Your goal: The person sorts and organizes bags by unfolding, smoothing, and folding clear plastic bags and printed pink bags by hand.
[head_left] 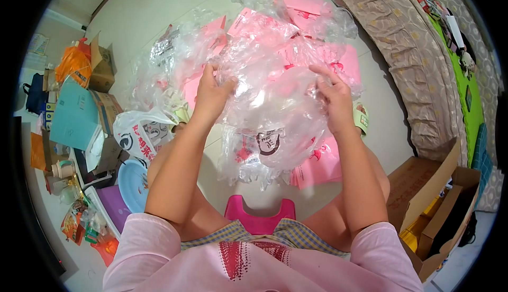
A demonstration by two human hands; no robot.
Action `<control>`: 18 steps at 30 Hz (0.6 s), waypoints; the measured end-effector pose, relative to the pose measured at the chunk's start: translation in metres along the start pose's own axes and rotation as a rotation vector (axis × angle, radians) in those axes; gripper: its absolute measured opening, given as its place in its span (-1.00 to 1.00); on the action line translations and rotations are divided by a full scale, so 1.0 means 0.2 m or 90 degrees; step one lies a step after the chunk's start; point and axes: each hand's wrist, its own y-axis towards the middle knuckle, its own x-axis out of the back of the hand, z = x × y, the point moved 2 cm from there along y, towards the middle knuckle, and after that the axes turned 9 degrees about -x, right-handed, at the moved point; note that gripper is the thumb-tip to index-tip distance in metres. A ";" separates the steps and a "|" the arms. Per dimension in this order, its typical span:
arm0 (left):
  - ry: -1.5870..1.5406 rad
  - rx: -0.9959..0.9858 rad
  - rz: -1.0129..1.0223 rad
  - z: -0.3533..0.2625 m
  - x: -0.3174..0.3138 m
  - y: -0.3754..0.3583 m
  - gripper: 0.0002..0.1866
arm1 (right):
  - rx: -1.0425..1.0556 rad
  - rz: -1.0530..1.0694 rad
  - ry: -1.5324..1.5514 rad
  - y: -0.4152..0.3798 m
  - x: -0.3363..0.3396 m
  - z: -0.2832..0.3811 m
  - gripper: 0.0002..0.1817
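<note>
Between my two hands a crumpled clear plastic bag (280, 106) is spread, with a dark round print near its lower end. My left hand (212, 93) grips its left side, fingers closed with the thumb pressed on the film. On the other side my right hand (336, 95) has its fingers curled on the bag's right edge. Under and beyond it lie several pink printed bags (304, 7) mixed with more clear plastic (180, 54). Close to my right forearm lies another pink bag (320, 167), partly covered by the clear film.
I sit on a pink plastic stool (259, 223). To the left are a printed white bag (143, 133), a blue basin (132, 183) and cardboard boxes (100, 67). An open cardboard box (423, 207) stands at the right, below a bed with a patterned cover (386, 32).
</note>
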 end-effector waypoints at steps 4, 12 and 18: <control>0.358 0.045 0.052 -0.01 0.01 -0.01 -0.39 | 0.077 -0.153 -0.072 0.02 0.05 -0.01 -0.72; 0.546 -0.293 0.035 -0.06 -0.13 -0.13 -0.16 | 0.141 -0.080 0.021 0.03 0.05 -0.01 -0.75; 0.549 -0.274 0.262 0.00 -0.16 -0.13 -0.36 | 0.127 -0.068 -0.017 0.00 0.05 0.00 -0.60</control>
